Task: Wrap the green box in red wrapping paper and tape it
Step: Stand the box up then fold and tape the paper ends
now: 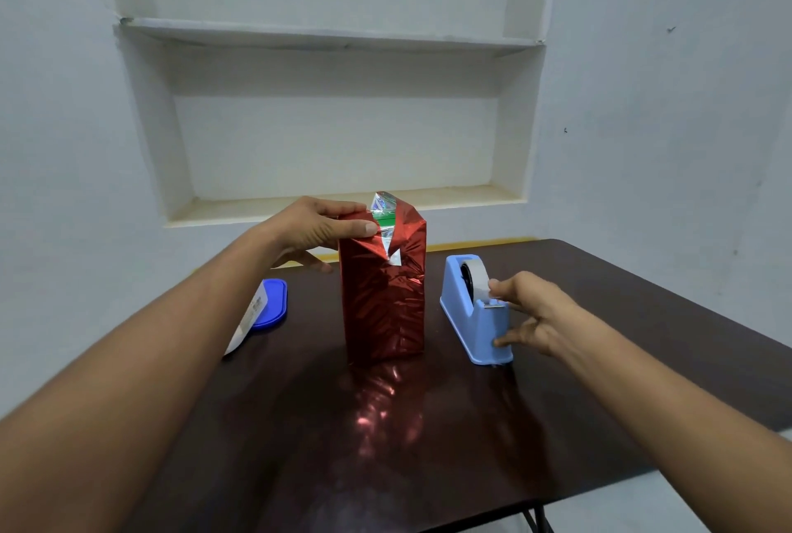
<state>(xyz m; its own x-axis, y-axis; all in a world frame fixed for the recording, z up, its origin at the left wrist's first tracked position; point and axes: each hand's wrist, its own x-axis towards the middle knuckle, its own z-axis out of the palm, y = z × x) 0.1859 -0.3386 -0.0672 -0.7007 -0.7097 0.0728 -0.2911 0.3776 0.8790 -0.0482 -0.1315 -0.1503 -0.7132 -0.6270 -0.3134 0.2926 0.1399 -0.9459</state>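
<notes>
Two bare forearms, no sleeves, watch or rings seen; left hand [315,228] and right hand [533,314] ungloved.

Dark glossy table [643,339] carries the upright box in red wrapping paper [383,305] mid-table, a light blue tape dispenser [467,314] just right of it, blue lid [271,301] off left

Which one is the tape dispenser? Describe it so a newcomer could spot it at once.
Start at the dark brown table and find the tall box in red wrapping paper standing at its middle. Just to the right of that box sits the tape dispenser, with the right hand at its near end. It is the only pale blue thing there, a wedge-shaped block carrying a roll of tape, unlike the flat, deeper blue lid on the left.
</notes>
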